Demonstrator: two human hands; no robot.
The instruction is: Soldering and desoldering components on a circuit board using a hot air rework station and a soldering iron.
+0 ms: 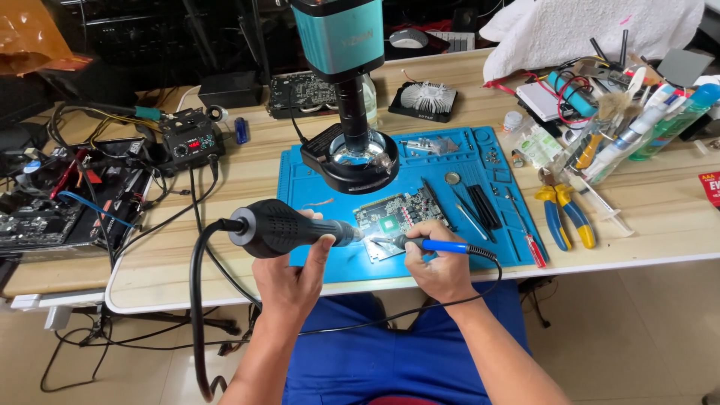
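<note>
Circuit board (396, 217) lies on blue mat (315, 172), just beyond both closed grips: left hand (289, 281) clasps hot-air gun (281, 227), right hand (439, 262) soldering iron (439, 245).

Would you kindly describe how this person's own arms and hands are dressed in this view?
Both forearms are bare right to the bottom edge of the picture, with no sleeves in sight. The left hand and the right hand wear no gloves, and no watch, ring or wristband shows on either. Blue trousers cover the lap beneath them.
</note>
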